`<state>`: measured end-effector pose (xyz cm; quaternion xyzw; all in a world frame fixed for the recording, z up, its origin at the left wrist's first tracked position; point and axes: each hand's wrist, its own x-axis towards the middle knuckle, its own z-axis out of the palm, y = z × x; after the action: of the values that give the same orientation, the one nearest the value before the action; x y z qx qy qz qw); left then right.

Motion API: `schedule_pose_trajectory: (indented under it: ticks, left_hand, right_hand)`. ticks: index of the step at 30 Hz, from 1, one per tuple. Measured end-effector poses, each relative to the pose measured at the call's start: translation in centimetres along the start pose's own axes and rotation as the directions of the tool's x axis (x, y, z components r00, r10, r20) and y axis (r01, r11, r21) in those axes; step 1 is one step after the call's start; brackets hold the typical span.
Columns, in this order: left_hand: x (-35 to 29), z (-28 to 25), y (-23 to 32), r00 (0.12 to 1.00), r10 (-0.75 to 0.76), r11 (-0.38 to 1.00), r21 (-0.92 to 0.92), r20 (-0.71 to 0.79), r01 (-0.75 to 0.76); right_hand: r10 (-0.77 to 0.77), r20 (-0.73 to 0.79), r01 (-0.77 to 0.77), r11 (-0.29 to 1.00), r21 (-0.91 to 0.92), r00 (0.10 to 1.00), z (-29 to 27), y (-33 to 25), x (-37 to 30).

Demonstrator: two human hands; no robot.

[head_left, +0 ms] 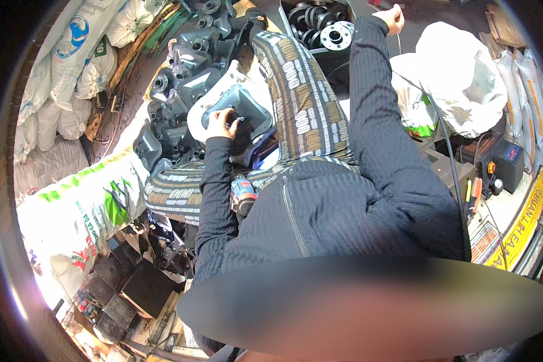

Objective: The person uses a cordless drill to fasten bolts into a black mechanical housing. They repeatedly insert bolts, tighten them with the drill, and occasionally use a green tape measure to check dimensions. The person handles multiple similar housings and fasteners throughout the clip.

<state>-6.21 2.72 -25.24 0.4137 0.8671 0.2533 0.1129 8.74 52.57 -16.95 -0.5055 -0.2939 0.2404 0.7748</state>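
Note:
My left hand [223,125] is closed, its fingers curled at the middle of a blue-grey, roughly diamond-shaped moulded part [253,104] between my legs. A small dark piece shows at the fingertips, too hidden to name. White sacking [200,108] lies around the part. My right hand [393,19] is stretched far forward and closed, with a thin pale cord [399,43] running by the fingers. What exactly it grips is too small to tell. A red and blue power tool [243,193] rests in my lap beside my left forearm.
Several similar grey parts [190,57] are heaped ahead on the left. A box [282,18] ahead holds black discs and a silver flange [336,36]. White bags [458,78] stand right, near a dark cable [443,120]. Stuffed sacks [72,217] and dark blocks [148,288] lie left.

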Motion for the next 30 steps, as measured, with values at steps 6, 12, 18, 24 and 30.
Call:
schedule_pose_trajectory:
  ticks: [6,12,18,24,30]
  left_hand:
    - [0.8,-0.1,0.2,0.995,-0.086,0.996,0.024,0.048,0.084]
    - [-1.4,-1.1,0.7,0.999,0.012,0.992,0.124,-0.034,-0.008]
    - [-1.6,-7.0,2.3,0.98,-0.091,0.992,-0.107,-0.177,0.073]
    - [0.8,-11.2,11.6,0.928,0.181,0.953,-0.176,-0.325,-0.247]
    - [5.2,-16.4,18.9,0.678,0.5,0.855,0.182,-0.539,-0.486]
  right_hand:
    - [0.402,0.628,0.474,0.422,-0.773,0.666,-9.2,6.7,-0.7]
    - [0.532,0.647,0.434,0.481,-0.762,0.546,-12.5,10.9,-2.6]
    - [0.278,0.86,0.757,0.408,-0.509,0.428,-11.9,10.1,0.2]
    - [0.367,0.9,-0.114,0.909,-0.4,-0.234,-9.1,-7.5,-3.1]
    - [-0.196,0.712,0.076,0.941,0.331,-0.675,-2.2,-25.0,-17.7]
